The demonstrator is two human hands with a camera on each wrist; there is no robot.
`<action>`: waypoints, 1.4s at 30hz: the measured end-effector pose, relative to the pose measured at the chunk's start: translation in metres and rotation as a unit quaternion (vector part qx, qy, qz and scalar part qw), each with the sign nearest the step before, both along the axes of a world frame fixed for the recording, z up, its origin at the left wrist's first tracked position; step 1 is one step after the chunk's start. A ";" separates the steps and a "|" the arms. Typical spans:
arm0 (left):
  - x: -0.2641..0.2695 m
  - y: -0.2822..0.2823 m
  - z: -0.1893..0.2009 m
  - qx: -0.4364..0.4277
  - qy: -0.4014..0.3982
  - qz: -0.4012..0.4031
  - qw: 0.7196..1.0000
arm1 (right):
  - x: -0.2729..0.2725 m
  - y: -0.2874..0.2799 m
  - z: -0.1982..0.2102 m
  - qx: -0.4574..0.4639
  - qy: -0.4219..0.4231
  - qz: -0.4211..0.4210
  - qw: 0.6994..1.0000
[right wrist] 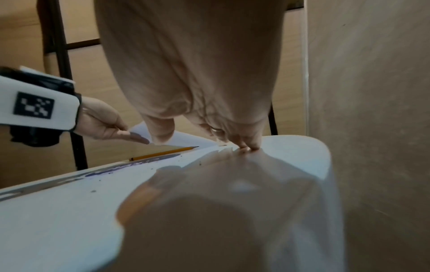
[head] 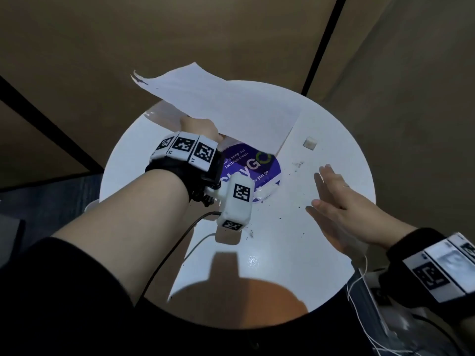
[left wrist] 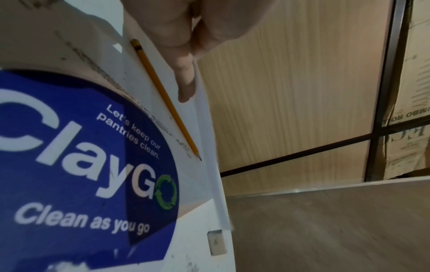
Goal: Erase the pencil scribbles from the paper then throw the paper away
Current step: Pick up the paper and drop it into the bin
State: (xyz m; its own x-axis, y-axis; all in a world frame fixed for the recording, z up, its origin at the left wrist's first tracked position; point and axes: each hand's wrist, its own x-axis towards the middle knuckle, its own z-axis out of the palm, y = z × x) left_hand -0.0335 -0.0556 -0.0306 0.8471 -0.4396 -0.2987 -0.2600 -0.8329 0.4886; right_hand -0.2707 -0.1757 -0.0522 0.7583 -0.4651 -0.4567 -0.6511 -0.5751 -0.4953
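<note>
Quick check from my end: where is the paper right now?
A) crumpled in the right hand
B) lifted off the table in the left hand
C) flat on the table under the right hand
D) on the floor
B: the left hand grips the paper by one edge and holds it raised over the table, while the right hand rests with fingers straight on the tabletop.

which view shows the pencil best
The left wrist view: the whole yellow pencil lies on the white table beside the lifted paper. The right wrist view shows it small and distant. In the head view the paper hides it.
</note>
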 end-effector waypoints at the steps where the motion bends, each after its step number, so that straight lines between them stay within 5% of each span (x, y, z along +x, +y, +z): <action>1: -0.003 0.000 0.000 -0.007 0.012 0.000 1.000 | 0.004 0.001 -0.001 -0.006 0.001 0.009 1.000; 8: -0.012 0.017 -0.005 -0.076 0.086 0.012 0.993 | 0.031 0.003 -0.007 -0.068 0.081 0.050 0.993; 12: -0.006 0.050 -0.011 -0.235 0.191 0.164 0.939 | 0.035 0.011 -0.012 -0.125 0.143 0.072 0.979; 18: 0.006 0.129 -0.015 -0.257 0.127 0.199 0.937 | 0.046 0.036 -0.015 -0.142 0.151 0.056 0.977; 25: 0.001 0.182 -0.046 -0.089 -0.037 0.130 0.987 | 0.066 0.107 -0.018 -0.117 0.124 0.099 0.980; 30: -0.010 0.179 -0.056 0.084 -0.049 -0.034 0.995 | 0.081 0.125 0.002 0.054 0.018 0.112 0.992; 32: -0.008 0.178 -0.052 0.117 -0.050 -0.072 0.989 | 0.078 0.105 0.010 0.027 -0.015 0.058 0.998; 37: 0.002 0.176 -0.044 0.201 -0.044 -0.117 0.972 | 0.056 0.052 -0.003 -0.088 0.139 -0.010 0.986; 42: 0.001 0.174 -0.042 0.221 -0.050 -0.122 0.966 | 0.073 0.111 -0.009 -0.099 0.119 0.034 0.987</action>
